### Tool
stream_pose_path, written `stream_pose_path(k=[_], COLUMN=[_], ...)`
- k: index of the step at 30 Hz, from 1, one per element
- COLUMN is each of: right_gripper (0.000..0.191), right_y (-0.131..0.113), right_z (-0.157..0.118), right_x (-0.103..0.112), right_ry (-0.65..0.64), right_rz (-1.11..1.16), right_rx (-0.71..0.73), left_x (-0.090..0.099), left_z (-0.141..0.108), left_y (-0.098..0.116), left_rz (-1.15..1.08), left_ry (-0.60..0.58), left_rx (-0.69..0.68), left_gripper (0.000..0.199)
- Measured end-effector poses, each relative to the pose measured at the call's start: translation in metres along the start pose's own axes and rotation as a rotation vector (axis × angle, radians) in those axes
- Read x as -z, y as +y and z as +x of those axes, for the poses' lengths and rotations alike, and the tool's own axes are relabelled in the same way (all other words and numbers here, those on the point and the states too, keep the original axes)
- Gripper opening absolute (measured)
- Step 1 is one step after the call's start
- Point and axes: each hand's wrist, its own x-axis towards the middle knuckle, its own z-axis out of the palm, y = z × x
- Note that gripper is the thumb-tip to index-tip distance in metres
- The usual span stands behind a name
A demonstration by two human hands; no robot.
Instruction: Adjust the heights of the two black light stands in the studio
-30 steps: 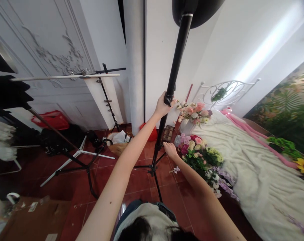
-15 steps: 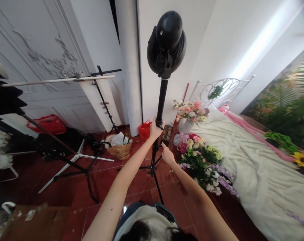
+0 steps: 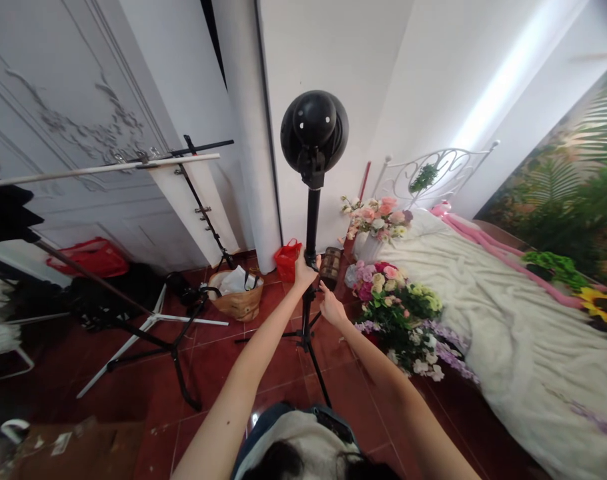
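Observation:
A black stand (image 3: 312,220) rises upright in front of me, with a round black lamp head (image 3: 314,130) on top and thin legs spread on the floor. My left hand (image 3: 305,272) is closed around its pole, a little below the middle. Just below and to the right, my right hand (image 3: 332,308) is at a knob on the pole, its fingers bent towards it; whether they grip the knob is too small to tell.
Flower bunches (image 3: 393,287) and a bed with a cream blanket (image 3: 503,320) are on the right. A woven basket (image 3: 238,303), a red bag (image 3: 287,260) and another black stand (image 3: 173,347) are on the left. A cardboard piece (image 3: 83,453) lies lower left.
The lamp head and upper pole have come down, lower in view and slightly left. My left hand is slightly lower, still round the pole. My right hand has barely moved.

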Motion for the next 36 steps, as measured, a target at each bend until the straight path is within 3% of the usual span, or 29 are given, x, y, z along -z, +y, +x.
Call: stream_pose_path(k=[6, 16, 28, 36], right_gripper=[0.075, 0.072, 0.059, 0.038], right_y=[-0.003, -0.001, -0.007, 0.0], right_z=[0.0, 0.003, 0.002, 0.002], right_x=[0.002, 0.001, 0.004, 0.023], right_ry=[-0.009, -0.017, -0.047, -0.081], right_rz=[0.015, 0.058, 0.034, 0.111], right_rx=[-0.043, -0.068, -0.109, -0.055], left_x=[-0.001, 0.0, 0.002, 0.006], left_z=[-0.019, -0.039, -0.045, -0.049], left_y=[-0.015, -0.04, -0.039, -0.05], left_rz=[-0.062, -0.034, -0.06, -0.086], left_ry=[0.036, -0.01, -0.031, -0.05], left_rx=[0.057, 0.078, 0.17, 0.107], left_gripper=[0.022, 0.021, 0.027, 0.021])
